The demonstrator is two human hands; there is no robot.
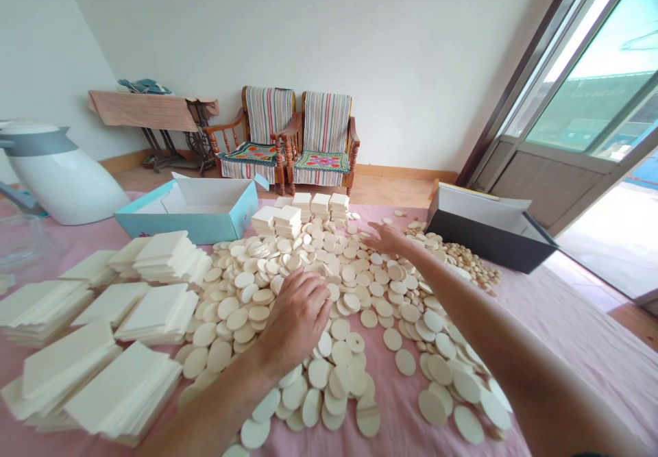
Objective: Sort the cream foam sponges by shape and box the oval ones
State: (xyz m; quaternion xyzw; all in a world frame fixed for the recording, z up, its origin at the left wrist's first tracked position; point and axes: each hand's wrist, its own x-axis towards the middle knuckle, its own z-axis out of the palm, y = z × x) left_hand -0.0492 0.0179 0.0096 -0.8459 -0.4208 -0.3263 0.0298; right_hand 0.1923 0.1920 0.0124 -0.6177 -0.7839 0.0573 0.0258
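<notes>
Many round wooden discs [237, 318] lie in a loose heap across the middle of the pink cloth. Over the near part of the heap is my left hand [298, 314], its fingers curled down and close together. What its fingertips hold, if anything, is hidden. Farther out, at the heap's right side, my right hand [388, 239] reaches low over the discs with fingers stretched apart and nothing visible in them. Small square wooden pieces [288, 218] stand in short stacks at the heap's far edge. Larger square wooden boards [160, 310] are stacked to the left.
A light blue open box [188, 227] sits behind the board stacks, near a white jug [66, 176]. At right stands a black open box [486, 236] beside small wooden pieces [470, 265]. Pink cloth [560, 320] covers the surface. Two chairs [323, 135] stand by the wall.
</notes>
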